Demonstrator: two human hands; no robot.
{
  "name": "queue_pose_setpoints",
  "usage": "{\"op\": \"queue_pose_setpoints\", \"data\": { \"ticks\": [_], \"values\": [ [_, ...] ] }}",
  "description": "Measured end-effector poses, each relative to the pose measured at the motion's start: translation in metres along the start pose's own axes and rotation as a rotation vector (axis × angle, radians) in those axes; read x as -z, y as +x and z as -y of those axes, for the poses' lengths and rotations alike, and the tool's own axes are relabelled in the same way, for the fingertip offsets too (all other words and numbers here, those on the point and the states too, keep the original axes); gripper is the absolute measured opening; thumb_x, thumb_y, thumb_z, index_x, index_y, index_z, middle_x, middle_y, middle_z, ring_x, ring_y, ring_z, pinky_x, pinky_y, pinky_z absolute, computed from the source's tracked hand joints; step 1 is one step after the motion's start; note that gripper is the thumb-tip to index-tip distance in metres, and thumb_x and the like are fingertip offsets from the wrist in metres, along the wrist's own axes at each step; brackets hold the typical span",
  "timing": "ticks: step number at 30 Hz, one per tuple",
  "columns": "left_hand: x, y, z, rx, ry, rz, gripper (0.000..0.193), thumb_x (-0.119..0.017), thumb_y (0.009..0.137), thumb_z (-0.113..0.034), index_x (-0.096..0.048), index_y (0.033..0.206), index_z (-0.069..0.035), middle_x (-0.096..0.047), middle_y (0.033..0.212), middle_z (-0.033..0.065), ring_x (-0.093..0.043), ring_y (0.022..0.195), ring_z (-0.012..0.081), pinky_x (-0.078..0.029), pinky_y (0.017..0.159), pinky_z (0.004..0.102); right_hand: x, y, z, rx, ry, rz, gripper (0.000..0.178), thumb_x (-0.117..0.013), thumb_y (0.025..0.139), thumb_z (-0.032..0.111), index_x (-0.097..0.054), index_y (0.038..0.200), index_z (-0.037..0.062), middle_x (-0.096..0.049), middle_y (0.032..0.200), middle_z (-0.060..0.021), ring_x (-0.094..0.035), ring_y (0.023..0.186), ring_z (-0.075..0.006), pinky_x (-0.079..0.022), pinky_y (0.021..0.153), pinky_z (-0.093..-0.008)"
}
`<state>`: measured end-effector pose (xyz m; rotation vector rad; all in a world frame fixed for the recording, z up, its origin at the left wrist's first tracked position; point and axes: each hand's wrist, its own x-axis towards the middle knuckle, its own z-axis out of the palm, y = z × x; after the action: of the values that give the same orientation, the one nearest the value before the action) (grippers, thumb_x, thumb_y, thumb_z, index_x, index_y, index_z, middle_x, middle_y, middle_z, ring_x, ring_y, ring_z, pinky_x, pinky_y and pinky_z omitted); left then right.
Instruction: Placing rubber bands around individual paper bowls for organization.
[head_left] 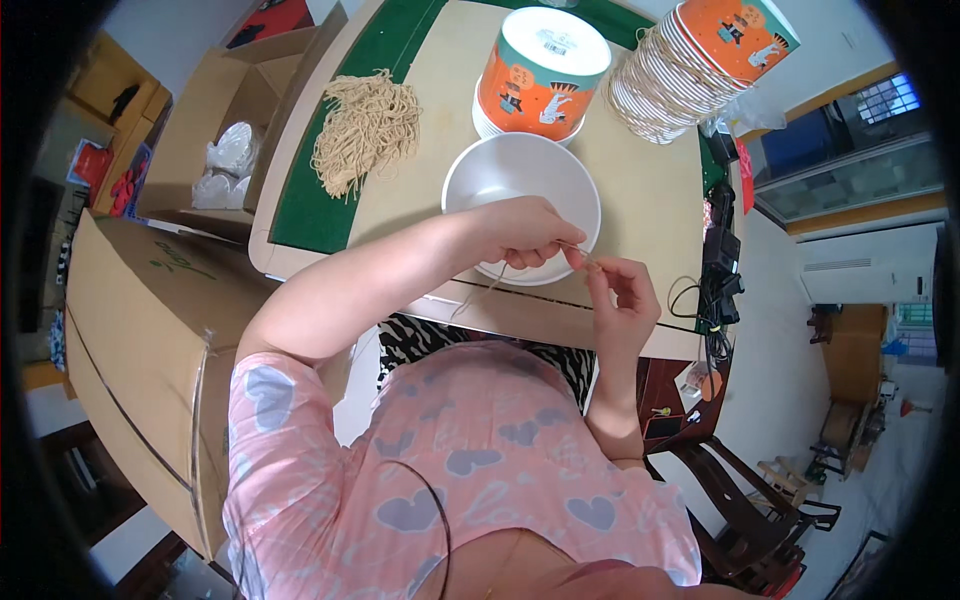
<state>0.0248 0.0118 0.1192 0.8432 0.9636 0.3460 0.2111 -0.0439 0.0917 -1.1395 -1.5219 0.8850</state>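
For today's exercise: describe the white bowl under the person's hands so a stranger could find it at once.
Start at the beige table with its green mat. Near its front edge, just beyond the left hand and right hand pinching a thin string, sits the white bowl. Unlike the stacked orange printed bowls behind it, it stands alone, upright and plain.

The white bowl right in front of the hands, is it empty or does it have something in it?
Empty, as far as it shows: the white bowl stands upright with a bare white inside. The left hand covers its near rim, so that part cannot be seen.

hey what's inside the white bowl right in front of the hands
The white bowl looks bare inside: only its pale wall and floor show. The left hand covers its near rim, so that part cannot be seen.
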Motion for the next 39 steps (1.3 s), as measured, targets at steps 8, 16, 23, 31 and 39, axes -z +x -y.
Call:
{"op": "queue_pose_setpoints", "data": {
  "ticks": [8,16,23,31,39],
  "values": [
    [0.004,0.007,0.002,0.069,-0.056,0.049,0.032,-0.056,0.091,-0.03,-0.049,0.064,-0.014,-0.032,0.054,-0.008,-0.023,0.044,0.0039,-0.015,0.04,0.0219,-0.019,0.001,0.01,0.238,-0.221,0.045,0.011,-0.07,0.077,-0.001,-0.065,0.087,0.0031,-0.056,0.09,-0.0057,-0.053,0.076,-0.0129,-0.044,0.068,-0.0235],
    [0.004,0.014,0.009,0.031,-0.03,0.0,0.02,-0.063,0.086,-0.021,-0.058,0.07,-0.009,-0.033,0.055,-0.0067,-0.026,0.045,0.0041,-0.017,0.041,0.0222,-0.019,-0.003,-0.003,0.302,-0.244,0.008,0.013,-0.07,0.075,-0.001,-0.066,0.086,0.0046,-0.054,0.093,-0.006,-0.053,0.083,-0.0163,-0.042,0.071,-0.0265],
    [0.002,0.015,0.009,-0.007,0.012,-0.072,0.005,-0.062,0.083,-0.012,-0.061,0.081,-0.008,-0.039,0.06,-0.0058,-0.029,0.047,0.0039,-0.018,0.041,0.0213,-0.014,0.001,-0.01,0.245,-0.176,-0.022,0.013,-0.067,0.077,-0.002,-0.063,0.087,0.0047,-0.063,0.093,-0.0051,-0.055,0.082,-0.0138,-0.039,0.067,-0.0247],
    [0.001,0.018,0.013,-0.018,-0.056,-0.117,0.004,-0.06,0.083,-0.011,-0.059,0.082,-0.008,-0.044,0.067,-0.0037,-0.032,0.05,0.0043,-0.02,0.041,0.0208,-0.01,0.004,-0.005,0.191,-0.165,0.015,0.013,-0.068,0.076,-0.001,-0.063,0.086,0.0051,-0.064,0.092,-0.0075,-0.058,0.083,-0.0196,-0.045,0.071,-0.0285],
    [-0.004,0.018,0.006,0.052,0.163,-0.249,0.009,-0.059,0.081,-0.017,-0.059,0.081,-0.007,-0.048,0.075,-0.0009,-0.038,0.052,0.0062,-0.026,0.043,0.0224,-0.012,0.015,0.008,0.164,-0.27,0.116,0.011,-0.068,0.077,0.003,-0.065,0.087,0.0075,-0.056,0.1,-0.0068,-0.054,0.079,-0.0134,-0.041,0.066,-0.0256]
  ]
}}
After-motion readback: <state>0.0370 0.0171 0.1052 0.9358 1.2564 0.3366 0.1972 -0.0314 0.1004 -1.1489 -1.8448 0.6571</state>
